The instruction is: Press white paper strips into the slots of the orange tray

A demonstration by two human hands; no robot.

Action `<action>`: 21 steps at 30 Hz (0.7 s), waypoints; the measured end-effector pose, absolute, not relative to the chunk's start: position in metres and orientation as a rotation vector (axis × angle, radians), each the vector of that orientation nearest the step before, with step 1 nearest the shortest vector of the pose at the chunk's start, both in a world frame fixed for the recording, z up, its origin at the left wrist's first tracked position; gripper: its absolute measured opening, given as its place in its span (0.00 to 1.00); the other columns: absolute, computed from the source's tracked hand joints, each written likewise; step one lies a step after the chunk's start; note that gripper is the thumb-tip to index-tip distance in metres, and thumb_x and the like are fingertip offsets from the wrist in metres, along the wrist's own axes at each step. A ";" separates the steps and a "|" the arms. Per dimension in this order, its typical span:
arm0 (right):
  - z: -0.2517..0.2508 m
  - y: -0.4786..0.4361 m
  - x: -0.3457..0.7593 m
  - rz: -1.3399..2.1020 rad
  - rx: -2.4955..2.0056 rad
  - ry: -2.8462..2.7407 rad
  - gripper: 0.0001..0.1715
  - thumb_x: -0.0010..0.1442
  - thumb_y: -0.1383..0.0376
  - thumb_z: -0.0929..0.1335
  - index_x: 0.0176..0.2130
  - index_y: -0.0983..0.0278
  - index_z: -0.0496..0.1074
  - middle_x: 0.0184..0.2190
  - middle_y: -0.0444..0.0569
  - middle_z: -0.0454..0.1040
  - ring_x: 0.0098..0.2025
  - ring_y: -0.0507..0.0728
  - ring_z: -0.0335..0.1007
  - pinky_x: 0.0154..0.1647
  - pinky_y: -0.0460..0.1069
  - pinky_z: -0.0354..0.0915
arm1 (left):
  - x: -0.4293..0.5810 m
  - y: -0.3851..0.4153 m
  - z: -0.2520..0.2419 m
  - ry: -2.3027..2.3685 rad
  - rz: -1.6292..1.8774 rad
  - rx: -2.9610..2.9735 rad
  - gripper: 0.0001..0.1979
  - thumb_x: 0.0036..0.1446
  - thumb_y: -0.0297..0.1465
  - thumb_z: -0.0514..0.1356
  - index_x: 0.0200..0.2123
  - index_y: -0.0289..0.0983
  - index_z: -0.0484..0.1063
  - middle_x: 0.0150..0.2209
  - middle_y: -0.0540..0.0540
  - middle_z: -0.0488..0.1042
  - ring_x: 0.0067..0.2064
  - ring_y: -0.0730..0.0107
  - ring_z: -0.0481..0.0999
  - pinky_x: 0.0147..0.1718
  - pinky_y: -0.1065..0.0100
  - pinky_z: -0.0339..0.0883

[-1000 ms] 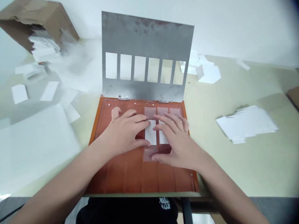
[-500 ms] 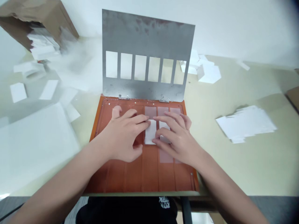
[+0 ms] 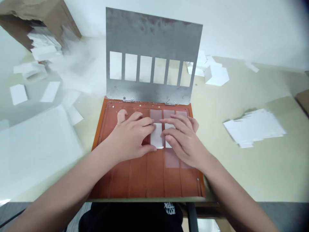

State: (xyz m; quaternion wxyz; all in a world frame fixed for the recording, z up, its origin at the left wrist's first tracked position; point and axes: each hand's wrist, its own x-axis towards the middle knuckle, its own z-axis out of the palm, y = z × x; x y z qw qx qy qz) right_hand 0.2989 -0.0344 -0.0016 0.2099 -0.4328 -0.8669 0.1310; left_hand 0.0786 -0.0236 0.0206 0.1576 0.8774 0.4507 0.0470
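Observation:
An orange base plate (image 3: 135, 175) with lengthwise grooves lies in front of me. Hinged at its far edge, a grey metal lid (image 3: 154, 32) with a row of rectangular windows stands upright. Small white cards (image 3: 156, 135) and translucent strips (image 3: 172, 158) sit in the grooves. My left hand (image 3: 130, 137) lies flat on the plate, fingers stretched, its fingertips and thumb at the left edge of a white card. My right hand (image 3: 184, 141) rests beside it, fingers extended over the neighbouring card, thumb near that card's lower edge.
A loose pile of white cards (image 3: 254, 127) lies to the right on the greenish table. More white pieces (image 3: 213, 72) lie behind the lid. At far left a torn cardboard box (image 3: 36, 19) spills white cards, with a large white sheet (image 3: 36, 145) nearer me.
My right hand has slid toward the hinge, uncovering a translucent strip on the lower part of the plate. The left hand has stayed put, with only its thumb shifting.

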 end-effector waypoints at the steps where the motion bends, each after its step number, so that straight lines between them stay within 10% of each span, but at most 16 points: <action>1: 0.000 -0.035 0.299 0.392 -1.213 -2.410 0.17 0.71 0.59 0.59 0.38 0.57 0.74 0.56 0.45 0.74 0.63 0.62 0.59 0.62 0.62 0.46 | 0.079 -0.024 0.020 1.284 0.143 2.510 0.21 0.55 0.46 0.66 0.47 0.40 0.75 0.55 0.44 0.76 0.52 0.50 0.68 0.47 0.49 0.50; 21: -0.004 -0.031 0.288 0.236 -1.290 -2.445 0.10 0.68 0.64 0.64 0.36 0.60 0.73 0.46 0.46 0.80 0.53 0.62 0.68 0.52 0.60 0.49 | 0.080 -0.024 0.021 1.294 0.171 2.480 0.15 0.58 0.39 0.62 0.45 0.40 0.76 0.54 0.44 0.77 0.52 0.51 0.68 0.46 0.49 0.50</action>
